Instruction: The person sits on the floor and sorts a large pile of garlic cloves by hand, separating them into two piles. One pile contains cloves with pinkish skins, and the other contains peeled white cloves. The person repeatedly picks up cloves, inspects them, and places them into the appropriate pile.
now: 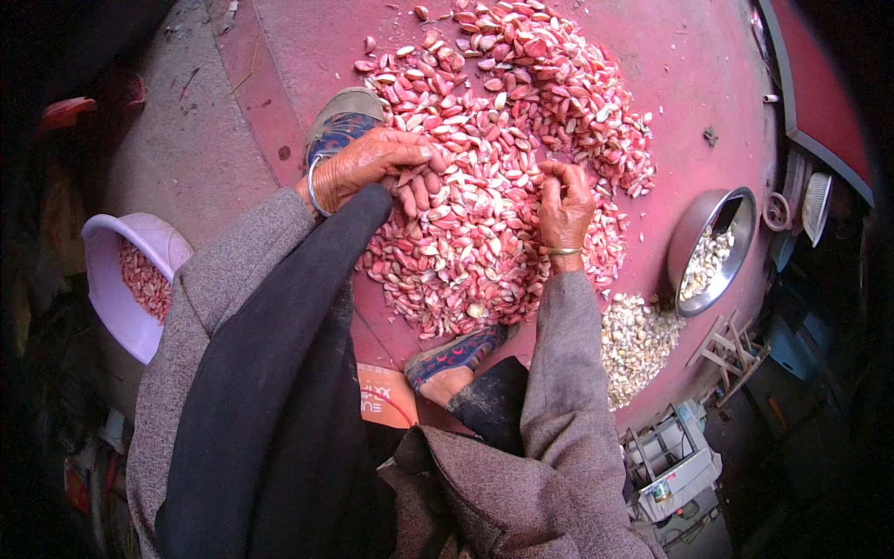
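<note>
Pink-skinned cloves, apparently garlic, lie in a broad heap on the reddish floor between my two shoes. Over the heap's left side, my left hand is turned partly palm up, its thumb bent over a reddish clove; a silver bangle circles the wrist. My right hand hovers at the heap's right side, thumb and forefinger curled close together. Whether anything sits between those fingertips is too small to tell. A second band of pink cloves curves around the heap's top right.
A lilac plastic basin with pink cloves stands at left. At right, a tilted metal bowl holds pale cloves and a dark object, beside a pile of pale cloves. A small wooden rack and a white plastic crate stand lower right.
</note>
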The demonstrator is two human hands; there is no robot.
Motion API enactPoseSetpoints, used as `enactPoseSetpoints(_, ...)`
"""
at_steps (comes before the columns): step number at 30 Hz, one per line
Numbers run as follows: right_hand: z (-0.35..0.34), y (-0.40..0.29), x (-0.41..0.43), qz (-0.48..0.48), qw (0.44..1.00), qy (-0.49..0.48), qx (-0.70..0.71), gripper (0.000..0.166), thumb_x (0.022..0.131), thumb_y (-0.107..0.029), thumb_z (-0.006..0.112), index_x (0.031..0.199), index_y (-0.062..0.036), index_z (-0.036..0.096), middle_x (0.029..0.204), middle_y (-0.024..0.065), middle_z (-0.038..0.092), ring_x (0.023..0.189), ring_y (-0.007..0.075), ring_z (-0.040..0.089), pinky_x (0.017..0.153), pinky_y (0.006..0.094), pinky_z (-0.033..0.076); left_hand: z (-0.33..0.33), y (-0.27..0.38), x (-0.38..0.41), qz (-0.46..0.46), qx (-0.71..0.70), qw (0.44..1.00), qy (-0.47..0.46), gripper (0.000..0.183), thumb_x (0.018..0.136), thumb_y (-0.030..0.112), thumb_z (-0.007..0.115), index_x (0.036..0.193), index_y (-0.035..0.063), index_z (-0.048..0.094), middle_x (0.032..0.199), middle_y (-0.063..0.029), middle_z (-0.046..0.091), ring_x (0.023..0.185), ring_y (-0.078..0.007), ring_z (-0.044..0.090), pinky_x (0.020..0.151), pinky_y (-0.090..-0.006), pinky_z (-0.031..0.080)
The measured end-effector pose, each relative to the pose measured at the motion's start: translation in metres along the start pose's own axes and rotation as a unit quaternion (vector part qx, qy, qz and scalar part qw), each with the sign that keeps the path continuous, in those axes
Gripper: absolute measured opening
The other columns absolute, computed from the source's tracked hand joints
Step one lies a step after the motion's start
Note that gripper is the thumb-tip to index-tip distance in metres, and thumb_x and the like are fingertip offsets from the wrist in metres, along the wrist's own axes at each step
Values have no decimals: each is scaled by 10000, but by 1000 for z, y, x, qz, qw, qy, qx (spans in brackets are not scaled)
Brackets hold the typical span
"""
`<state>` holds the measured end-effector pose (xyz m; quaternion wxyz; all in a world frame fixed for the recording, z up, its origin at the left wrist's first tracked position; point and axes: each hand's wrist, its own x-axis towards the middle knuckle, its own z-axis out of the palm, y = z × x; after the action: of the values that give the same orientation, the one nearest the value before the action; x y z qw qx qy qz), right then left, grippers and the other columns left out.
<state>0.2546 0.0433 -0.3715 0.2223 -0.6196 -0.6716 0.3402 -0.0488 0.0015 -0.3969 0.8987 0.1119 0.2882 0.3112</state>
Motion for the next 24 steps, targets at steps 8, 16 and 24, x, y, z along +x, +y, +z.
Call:
enactPoseSetpoints(8, 36, -15, 44, -97, 991, 27, -85, 313, 851, -26, 551, 1148, -39, 649, 1011, 153, 619, 973, 337, 587, 884, 444, 470, 1, -1, 1, -6, 6, 1000, 9, 298, 1049, 222, 485, 1112, -51, 588, 918, -182, 696, 728, -257, 731, 573, -309, 623)
enactPoseSetpoints(16, 80, -60, 23, -185, 976, -53, -104, 361, 796, -25, 626, 1149, -92, 655, 1053, 120, 598, 1018, 320, 552, 851, 430, 461, 3, 1, -1, -6, 7, 1000, 8, 311, 1051, 243, 485, 1111, -42, 594, 932, -184, 698, 720, -251, 722, 583, -319, 618)
enactPoseSetpoints(24, 39, -46, -11, -117, 991, -62, 3, 254, 823, 10, 615, 1058, -45, 697, 996, 118, 653, 972, 296, 622, 862, 398, 496, 5, 4, -3, -1, 40, 999, 12, 347, 1048, 252, 492, 1142, -67, 591, 928, -184, 696, 715, -240, 720, 582, -301, 614)
